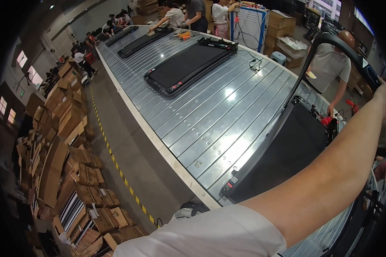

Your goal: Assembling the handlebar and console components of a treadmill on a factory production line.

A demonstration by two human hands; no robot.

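Observation:
My left hand (pixel 384 92) is stretched far out to the right and grips the top of a black curved handlebar (pixel 330 39). The bar rises from a flat black treadmill (pixel 296 145) lying on the metal slatted conveyor table (pixel 210 115). My bare forearm and white sleeve cross the lower part of the picture and hide the near end of the treadmill deck. My right hand is out of sight.
Another person in a grey shirt (pixel 328 64) stands behind the handlebar. More flat black treadmills (pixel 188 64) lie further along the table, with several people (pixel 193 15) working at its far end. Piles of cardboard boxes (pixel 64 141) line the floor left of a yellow-black line (pixel 116 165).

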